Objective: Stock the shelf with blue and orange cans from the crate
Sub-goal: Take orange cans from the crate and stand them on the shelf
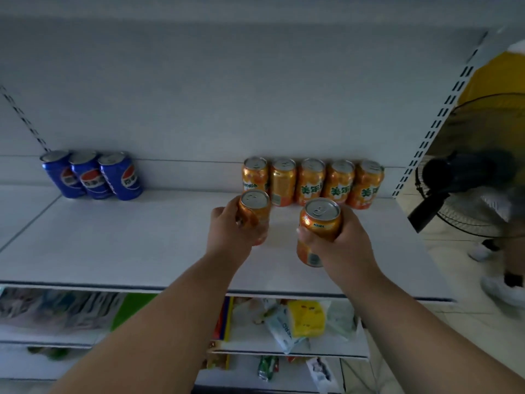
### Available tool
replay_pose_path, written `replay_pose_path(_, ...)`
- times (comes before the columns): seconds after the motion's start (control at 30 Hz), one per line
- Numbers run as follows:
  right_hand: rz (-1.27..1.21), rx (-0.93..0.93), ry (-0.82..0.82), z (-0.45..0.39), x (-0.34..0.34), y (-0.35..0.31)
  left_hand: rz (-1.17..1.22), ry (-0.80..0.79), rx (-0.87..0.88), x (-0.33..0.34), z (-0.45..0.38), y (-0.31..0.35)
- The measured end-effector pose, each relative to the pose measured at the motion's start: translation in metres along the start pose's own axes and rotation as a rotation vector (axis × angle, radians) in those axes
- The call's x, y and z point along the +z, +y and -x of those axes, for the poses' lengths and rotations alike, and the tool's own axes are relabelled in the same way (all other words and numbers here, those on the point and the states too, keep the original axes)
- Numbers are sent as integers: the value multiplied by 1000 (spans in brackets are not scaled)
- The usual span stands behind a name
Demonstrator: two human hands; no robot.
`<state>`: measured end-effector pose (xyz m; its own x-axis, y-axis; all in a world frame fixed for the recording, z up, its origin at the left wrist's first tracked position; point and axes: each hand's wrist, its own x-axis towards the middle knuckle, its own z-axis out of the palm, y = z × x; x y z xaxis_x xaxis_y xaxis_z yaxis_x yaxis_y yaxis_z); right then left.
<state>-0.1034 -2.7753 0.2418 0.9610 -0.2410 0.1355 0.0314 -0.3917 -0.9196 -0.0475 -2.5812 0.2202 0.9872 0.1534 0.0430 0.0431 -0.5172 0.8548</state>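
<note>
Shelf (119, 245) holds five orange cans (311, 182) along the back wall, three blue cans (93, 176) grouped apart, likely sorted by colour. Left hand (230, 231) grasps one orange can (254, 207), right hand (345, 245) another (319, 223), apparently starting a second row.

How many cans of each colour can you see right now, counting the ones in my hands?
Blue cans: 3, all standing at the back of the shelf.
Orange cans: 7, with 5 in the back row, 1 in the left hand and 1 in the right hand.
Total: 10 cans.
</note>
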Motion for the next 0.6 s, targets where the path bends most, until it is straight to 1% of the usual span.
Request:
replay_pose_path(0.13, -12, 9, -14, -13, 18, 6, -72, 36, 34, 4, -35, -13)
replay_pose_path(0.3, -6, -1, -23, -25, 33, 5, -48, 73, 57, 7, -50, -21)
replay_pose_path(0.4, 7, 0, -21, -33, 41, 4, -114, 87, 83, 8, -56, -22)
replay_pose_path(0.6, 0, 54, -10, -34, 53, 8, -171, 42, 108, 3, -62, -21)
